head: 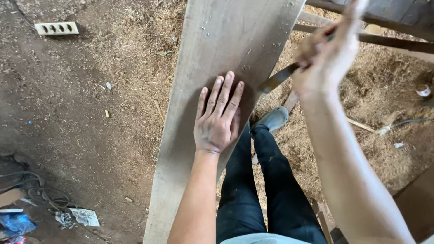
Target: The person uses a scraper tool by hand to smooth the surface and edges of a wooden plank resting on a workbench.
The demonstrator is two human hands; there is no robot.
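A long grey wooden plank [217, 40] runs from the bottom centre up to the top of the head view. My left hand [218, 117] lies flat on it, palm down, fingers together and pointing away from me. My right hand [326, 61] is raised at the upper right, closed around the handle of a metal-bladed tool [276, 79]. The dark flat blade points down and left toward the plank's right edge, just beyond my left fingertips. The tool's upper end is hidden by my hand and blurred.
My legs in dark trousers and a grey shoe [273, 118] stand right of the plank on a floor thick with sawdust. A white power strip [57, 28] lies top left. Wooden beams [389, 41] cross the top right. Cables and litter [68, 218] sit bottom left.
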